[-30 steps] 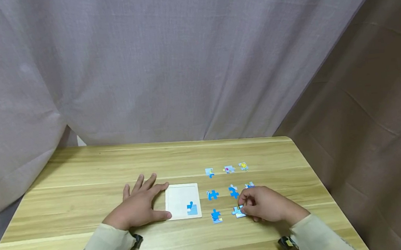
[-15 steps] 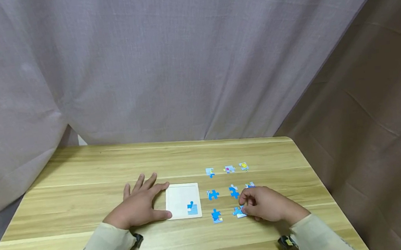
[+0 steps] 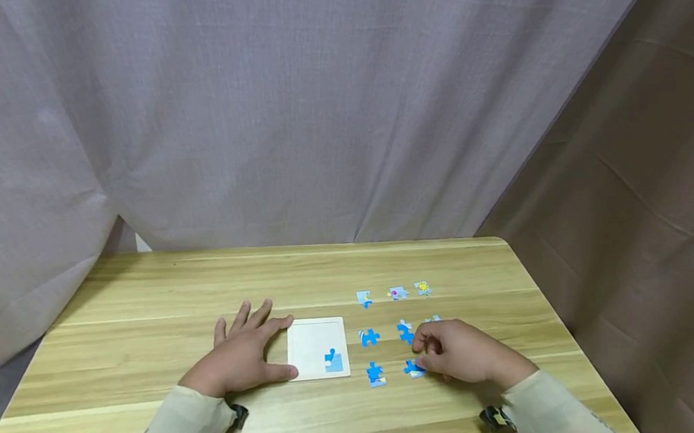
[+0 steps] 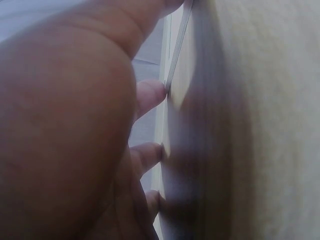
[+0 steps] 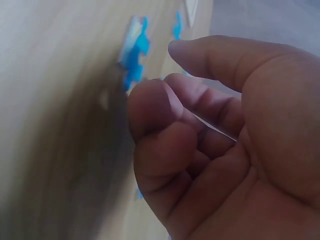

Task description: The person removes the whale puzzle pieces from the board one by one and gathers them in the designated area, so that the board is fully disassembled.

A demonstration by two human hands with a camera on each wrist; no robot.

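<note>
A shallow square wooden puzzle tray [image 3: 305,339] lies flat. A blue jigsaw piece [image 3: 334,362] sits in its lower right corner. My left hand [image 3: 235,360] rests at the tray's left edge, with thumb and index finger spread along it. My right hand [image 3: 460,350] hovers at a blue puzzle piece [image 3: 413,368], with its thumb tip overlapping it in the head view. In the right wrist view that piece [image 5: 132,55] lies beyond the curled fingers [image 5: 155,107], and the thumb stands apart from them with nothing between.
Several loose puzzle pieces lie in rows right of the tray, among them a sun piece [image 3: 423,287] and a blue piece [image 3: 375,374]. My right hand partly covers another piece [image 3: 435,319]. Grey curtains [image 3: 290,145] hang behind the wooden table [image 3: 317,425].
The piece by my right hand has lost its pale shine and looks darker blue. The right hand has shifted very slightly; the left hand stays at the tray.
</note>
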